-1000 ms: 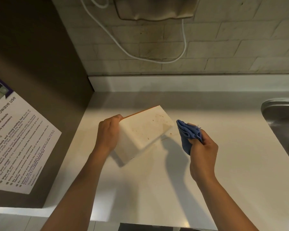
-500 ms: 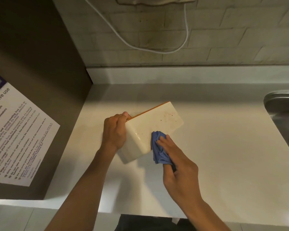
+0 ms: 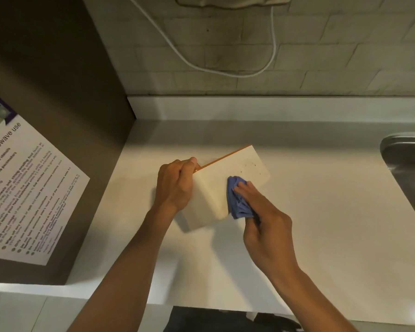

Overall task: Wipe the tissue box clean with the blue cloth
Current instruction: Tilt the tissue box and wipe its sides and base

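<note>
The tissue box [image 3: 228, 174] is white with an orange far edge and stands tilted on the white counter [image 3: 321, 224]. Small brown specks mark its upper face near the far right corner. My left hand [image 3: 175, 185] grips the box at its left end and steadies it. In my right hand [image 3: 261, 216] is the bunched blue cloth [image 3: 237, 197], pressed flat by the fingers against the box's upper face near its front edge.
A dark cabinet side [image 3: 46, 116] with a printed microwave notice [image 3: 27, 195] walls off the left. A steel sink [image 3: 410, 168] lies at the right edge. Behind the counter rises a tiled wall [image 3: 297, 56] with a hanging white cable [image 3: 225, 70].
My right hand brought the cloth from beside the box onto its upper face and has since slid it a little up and right. The left hand keeps its grip.
</note>
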A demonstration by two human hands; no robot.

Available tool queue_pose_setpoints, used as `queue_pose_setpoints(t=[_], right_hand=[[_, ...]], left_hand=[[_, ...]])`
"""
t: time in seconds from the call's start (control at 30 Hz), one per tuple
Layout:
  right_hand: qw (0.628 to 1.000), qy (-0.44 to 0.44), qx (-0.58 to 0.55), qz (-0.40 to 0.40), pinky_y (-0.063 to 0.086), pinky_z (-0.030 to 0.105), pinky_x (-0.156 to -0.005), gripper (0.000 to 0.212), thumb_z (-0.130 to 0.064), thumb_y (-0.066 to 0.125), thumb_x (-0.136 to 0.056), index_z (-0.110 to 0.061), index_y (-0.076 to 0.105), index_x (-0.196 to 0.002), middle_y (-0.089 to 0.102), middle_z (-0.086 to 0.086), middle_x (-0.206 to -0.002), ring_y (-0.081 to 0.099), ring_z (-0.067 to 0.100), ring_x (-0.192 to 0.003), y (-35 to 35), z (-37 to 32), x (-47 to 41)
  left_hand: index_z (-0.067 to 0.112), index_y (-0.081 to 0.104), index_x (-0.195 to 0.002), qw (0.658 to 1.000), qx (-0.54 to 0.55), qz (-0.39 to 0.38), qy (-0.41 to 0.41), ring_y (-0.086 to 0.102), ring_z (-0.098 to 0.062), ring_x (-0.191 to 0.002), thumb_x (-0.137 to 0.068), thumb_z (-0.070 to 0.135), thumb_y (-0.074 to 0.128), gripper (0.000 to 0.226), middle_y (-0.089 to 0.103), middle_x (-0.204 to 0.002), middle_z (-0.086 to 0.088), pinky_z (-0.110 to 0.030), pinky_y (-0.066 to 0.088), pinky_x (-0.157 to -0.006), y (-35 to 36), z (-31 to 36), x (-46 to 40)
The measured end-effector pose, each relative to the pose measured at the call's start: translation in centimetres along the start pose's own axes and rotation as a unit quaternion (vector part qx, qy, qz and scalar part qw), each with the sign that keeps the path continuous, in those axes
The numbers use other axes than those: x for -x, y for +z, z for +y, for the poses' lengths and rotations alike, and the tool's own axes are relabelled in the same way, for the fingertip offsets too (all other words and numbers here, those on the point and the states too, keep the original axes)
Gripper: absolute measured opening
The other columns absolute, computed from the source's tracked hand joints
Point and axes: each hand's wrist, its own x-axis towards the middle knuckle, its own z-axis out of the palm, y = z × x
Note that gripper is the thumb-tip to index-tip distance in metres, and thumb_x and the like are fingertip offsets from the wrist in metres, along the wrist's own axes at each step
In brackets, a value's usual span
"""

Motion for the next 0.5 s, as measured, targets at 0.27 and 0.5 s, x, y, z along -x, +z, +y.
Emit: queue_pose_setpoints(t=[0.27, 0.5], right_hand=[[0.996, -0.087, -0.002, -0.009, 0.040, 0.019, -0.103, 0.054, 0.013, 0.053, -0.080, -0.010, 0.061, -0.128, 0.053, -0.004, -0.138, 0.046, 0.010, -0.131, 0.9, -0.2, 1.4], [0.999, -0.034, -0.025, 0.009, 0.042, 0.020, -0.102, 0.063, 0.022, 0.056, -0.075, -0.013, 0.062, -0.127, 0.051, -0.007, -0.136, 0.046, 0.008, -0.127, 2.0, -2.0, -1.9]], left_hand=[[0.030, 0.058, -0.066, 1.000, 0.016, -0.007, 0.002, 0.066, -0.030, -0.081, -0.096, 0.042, 0.032, 0.041, 0.069, -0.081, -0.006, -0.053, 0.057, -0.081, -0.3, 0.2, -0.5], [0.009, 0.054, -0.066, 0.998, 0.005, -0.008, 0.068, 0.054, -0.029, -0.063, -0.087, 0.046, 0.024, 0.051, 0.056, -0.061, -0.004, -0.048, 0.048, -0.064, -0.4, 1.0, -0.9]])
